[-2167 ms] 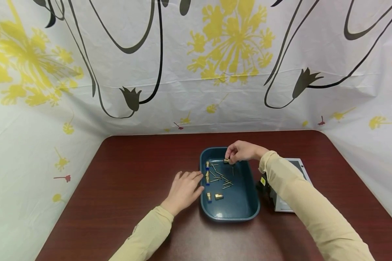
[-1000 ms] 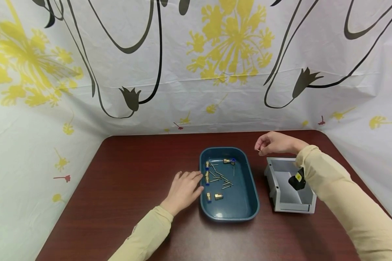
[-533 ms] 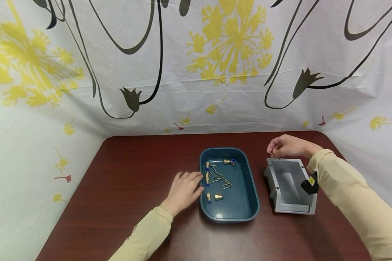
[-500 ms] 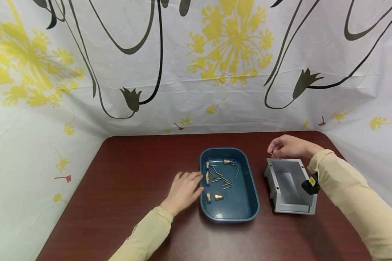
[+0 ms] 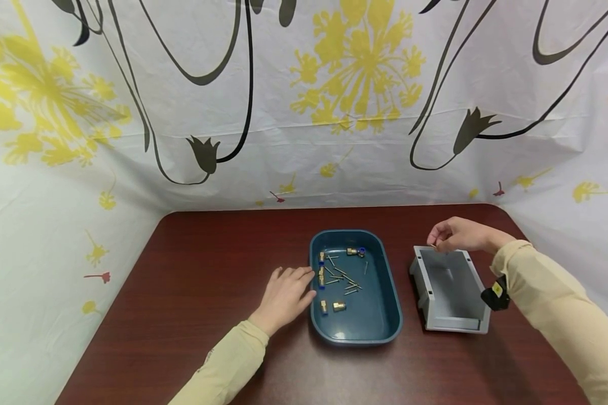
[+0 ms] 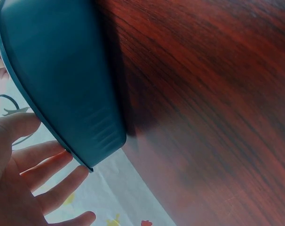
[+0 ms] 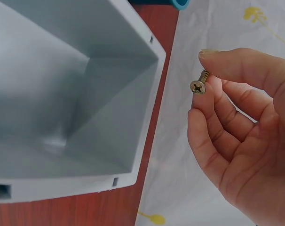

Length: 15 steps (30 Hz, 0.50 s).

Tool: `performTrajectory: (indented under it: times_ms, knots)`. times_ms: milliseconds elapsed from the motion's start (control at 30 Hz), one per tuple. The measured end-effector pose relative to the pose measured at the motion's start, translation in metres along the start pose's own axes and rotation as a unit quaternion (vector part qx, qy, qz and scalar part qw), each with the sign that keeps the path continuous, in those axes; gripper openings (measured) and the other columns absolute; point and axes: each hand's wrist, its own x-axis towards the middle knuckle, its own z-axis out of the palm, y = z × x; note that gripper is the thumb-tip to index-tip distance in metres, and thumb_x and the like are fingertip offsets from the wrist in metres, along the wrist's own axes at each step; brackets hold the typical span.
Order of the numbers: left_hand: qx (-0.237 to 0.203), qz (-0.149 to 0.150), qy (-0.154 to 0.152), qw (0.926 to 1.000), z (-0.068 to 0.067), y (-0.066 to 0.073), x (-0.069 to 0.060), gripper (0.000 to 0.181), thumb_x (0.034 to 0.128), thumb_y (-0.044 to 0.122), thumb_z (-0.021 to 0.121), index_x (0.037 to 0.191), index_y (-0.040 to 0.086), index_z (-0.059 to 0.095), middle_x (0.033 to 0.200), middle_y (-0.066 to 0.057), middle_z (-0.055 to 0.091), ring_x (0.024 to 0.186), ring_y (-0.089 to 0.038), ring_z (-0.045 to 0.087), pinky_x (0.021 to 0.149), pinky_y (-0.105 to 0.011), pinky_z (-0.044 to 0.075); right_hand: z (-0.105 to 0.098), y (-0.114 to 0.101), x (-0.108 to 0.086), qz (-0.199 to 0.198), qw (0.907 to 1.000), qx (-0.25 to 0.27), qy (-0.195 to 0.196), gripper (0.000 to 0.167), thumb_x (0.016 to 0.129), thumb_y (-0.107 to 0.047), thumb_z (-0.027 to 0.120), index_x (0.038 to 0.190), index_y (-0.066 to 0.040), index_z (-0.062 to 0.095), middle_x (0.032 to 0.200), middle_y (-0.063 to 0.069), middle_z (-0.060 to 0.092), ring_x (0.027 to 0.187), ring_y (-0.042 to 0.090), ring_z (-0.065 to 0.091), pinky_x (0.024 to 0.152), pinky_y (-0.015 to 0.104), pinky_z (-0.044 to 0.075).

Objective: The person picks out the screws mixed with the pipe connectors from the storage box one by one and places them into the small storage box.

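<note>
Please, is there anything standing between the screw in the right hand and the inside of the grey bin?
Nothing visible blocks it. The right hand pinches the screw by the open-topped bin; whether it is above the rim, I cannot tell.

There are two hands, one left hand (image 5: pixel 286 295) and one right hand (image 5: pixel 463 233), and two sleeves (image 5: pixel 238 349). One table (image 5: pixel 223 253) bears one tray (image 5: pixel 357 342) and one box (image 5: pixel 453 323). The right hand has one screw (image 7: pixel 198 87). The tray has at least six fittings (image 5: pixel 339 306) and roughly ten screws (image 5: pixel 351 292), overlapping too much for an exact count.
</note>
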Motion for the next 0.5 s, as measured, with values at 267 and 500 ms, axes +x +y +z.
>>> performTrajectory:
  times_ms: [267, 500]
  knots:
    - [-0.001, 0.001, 0.006, 1.0, 0.0, 0.0, 0.0, 0.039, 0.0825, 0.032, 0.06, 0.114, 0.009, 0.06, 0.116, -0.002, 0.055, 0.099, -0.02, 0.053, 0.087, -0.048, 0.035, 0.0, 0.007, -0.008, -0.005, 0.9999, -0.006, -0.007, 0.015, 0.075, 0.0, 0.06, 0.088, 0.006, 0.056, 0.073, 0.006, 0.055, 0.065, 0.012, 0.049, 0.062, 0.032, 0.044]
    - [0.001, 0.003, 0.009, 1.0, 0.0, 0.0, 0.0, 0.038, 0.0824, 0.032, 0.06, 0.114, 0.01, 0.06, 0.116, -0.002, 0.055, 0.098, -0.019, 0.053, 0.087, -0.048, 0.035, 0.002, 0.008, -0.012, 0.0, 0.9999, -0.009, -0.006, 0.015, 0.076, -0.002, 0.061, 0.089, 0.005, 0.057, 0.074, 0.005, 0.055, 0.067, 0.013, 0.05, 0.062, 0.029, 0.044]
